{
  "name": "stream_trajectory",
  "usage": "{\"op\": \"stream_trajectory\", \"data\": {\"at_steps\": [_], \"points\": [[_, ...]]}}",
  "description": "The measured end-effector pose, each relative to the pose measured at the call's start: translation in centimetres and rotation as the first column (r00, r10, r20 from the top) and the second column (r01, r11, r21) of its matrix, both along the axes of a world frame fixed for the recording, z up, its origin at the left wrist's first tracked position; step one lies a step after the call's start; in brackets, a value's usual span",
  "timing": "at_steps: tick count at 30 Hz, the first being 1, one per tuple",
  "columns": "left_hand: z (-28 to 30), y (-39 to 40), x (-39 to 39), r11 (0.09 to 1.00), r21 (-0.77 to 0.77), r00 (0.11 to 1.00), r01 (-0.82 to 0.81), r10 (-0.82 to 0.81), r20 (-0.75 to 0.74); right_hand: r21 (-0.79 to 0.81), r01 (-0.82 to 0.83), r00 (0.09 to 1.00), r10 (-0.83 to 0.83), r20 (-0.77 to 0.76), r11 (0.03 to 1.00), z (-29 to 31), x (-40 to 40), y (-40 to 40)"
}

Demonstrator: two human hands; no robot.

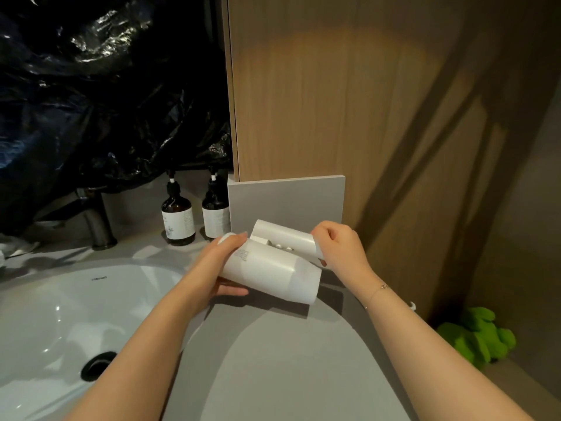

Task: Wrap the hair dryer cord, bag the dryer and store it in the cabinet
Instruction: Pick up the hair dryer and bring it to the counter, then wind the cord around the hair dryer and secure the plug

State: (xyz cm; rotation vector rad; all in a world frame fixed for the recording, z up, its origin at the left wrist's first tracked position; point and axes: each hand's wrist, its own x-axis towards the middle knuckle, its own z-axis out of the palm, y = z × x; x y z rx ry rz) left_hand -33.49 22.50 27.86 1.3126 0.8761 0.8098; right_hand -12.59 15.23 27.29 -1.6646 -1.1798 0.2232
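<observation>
A white hair dryer [270, 265] is held just above the grey counter [273, 360], its handle folded alongside the barrel. My left hand [221, 262] wraps the rear of the barrel from the left. My right hand [340, 244] pinches the far end of the folded handle on the right. No cord and no bag show in this view. A tall wooden cabinet panel [318, 101] rises directly behind the dryer.
A white sink basin [60, 314] with a dark drain lies at the left, a metal tap [97, 223] behind it. Two brown pump bottles [179, 220] stand by the wall. Black plastic sheeting [106, 86] covers the upper left. A green plush toy [479, 338] lies at lower right.
</observation>
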Motion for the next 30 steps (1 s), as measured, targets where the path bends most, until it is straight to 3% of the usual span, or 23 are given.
{"op": "stream_trajectory", "data": {"at_steps": [3,7,9,13,15,20,24,30], "points": [[0.3,0.0,0.3,1.000,-0.004,0.998,-0.013,0.013,0.066,0.034,-0.011,0.999,0.012,-0.034,0.999,0.4,0.2,-0.2],[0.0,-0.1,0.4,0.992,-0.069,0.984,-0.108,0.117,0.132,0.091,0.002,0.966,0.022,-0.256,0.996,0.6,0.6,-0.1],[0.1,0.0,0.3,0.978,-0.148,0.962,-0.146,0.176,0.211,0.111,0.019,0.969,0.009,-0.247,0.994,0.3,1.1,-0.1],[0.8,0.4,-0.9,0.903,-0.390,0.834,-0.180,0.350,0.426,0.094,0.089,0.994,-0.095,0.061,0.992,-0.6,1.8,-0.6],[1.0,0.6,-1.4,0.876,-0.461,0.781,-0.142,0.386,0.491,0.112,0.082,0.985,-0.098,0.145,0.990,-0.5,1.5,-0.7],[1.0,0.0,-0.7,0.818,-0.575,0.776,0.036,0.339,0.532,0.094,0.080,0.938,-0.107,0.330,0.992,-1.0,1.0,-0.9],[0.5,-1.1,0.8,0.731,-0.667,0.765,0.144,0.345,0.544,-0.025,0.086,0.921,-0.070,0.384,0.996,-2.1,0.4,-0.6],[-0.2,-1.1,2.0,0.705,-0.669,0.689,0.237,0.363,0.627,-0.050,0.348,0.719,-0.233,0.655,0.936,-3.0,1.1,-1.2]]}}
